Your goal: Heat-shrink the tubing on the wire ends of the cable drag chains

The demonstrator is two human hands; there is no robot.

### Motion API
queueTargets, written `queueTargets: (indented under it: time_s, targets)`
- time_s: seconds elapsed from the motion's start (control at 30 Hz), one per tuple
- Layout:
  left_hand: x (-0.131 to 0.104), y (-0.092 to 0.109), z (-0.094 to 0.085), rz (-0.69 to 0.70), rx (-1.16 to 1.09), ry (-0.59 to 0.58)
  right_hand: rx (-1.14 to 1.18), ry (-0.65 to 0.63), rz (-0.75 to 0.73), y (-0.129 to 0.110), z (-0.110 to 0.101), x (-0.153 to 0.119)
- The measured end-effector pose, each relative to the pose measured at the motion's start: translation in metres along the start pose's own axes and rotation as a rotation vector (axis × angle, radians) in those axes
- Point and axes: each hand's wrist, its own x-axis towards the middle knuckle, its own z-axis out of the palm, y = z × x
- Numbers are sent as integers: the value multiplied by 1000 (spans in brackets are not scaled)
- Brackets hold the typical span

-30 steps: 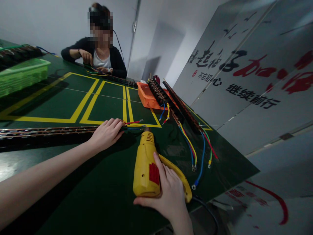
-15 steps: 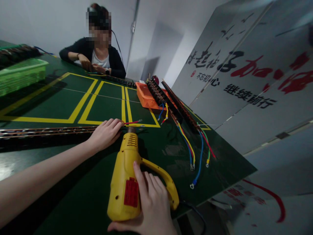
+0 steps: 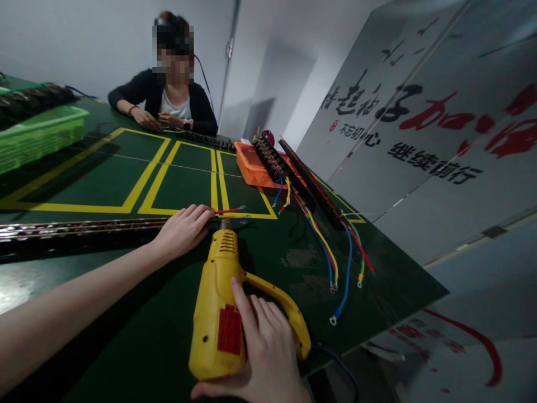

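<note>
My right hand [image 3: 268, 341] grips a yellow heat gun [image 3: 216, 313] by the rear of its body, thumb below and fingers along the side. Its nozzle [image 3: 226, 225] points away from me, close to several wire ends. My left hand [image 3: 184, 226] is closed round these wires, just left of the nozzle. From its fingers stick out a red wire [image 3: 229, 211], a yellow one [image 3: 235, 216] and a blue one [image 3: 232, 222], tipped with metal ring lugs. A long black cable chain [image 3: 84, 238] lies to the left of that hand, partly behind the forearm.
Two more cable chains [image 3: 312, 182] with coloured, lugged wires rest on an orange basket [image 3: 249, 165] and the green table [image 3: 390, 291]. A green basket [image 3: 62, 126] stands at the left. Across the table sits another person [image 3: 168, 101]. The gun's cord [image 3: 339, 364] hangs over the near right edge.
The view has shifted slightly, so things sit a little further right. The blue wire shows more clearly beside the nozzle. The other person's hands have moved slightly apart.
</note>
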Motion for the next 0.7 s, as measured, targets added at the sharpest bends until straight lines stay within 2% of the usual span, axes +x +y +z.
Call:
queueTargets:
  time_s: [0.43, 0.7]
  targets:
    - [0, -1, -1, 10, -69, 5, -29, 13, 105, 37, -12, 1]
    - [-1, 2, -3, 21, -61, -14, -37, 15, 136, 41, -14, 1]
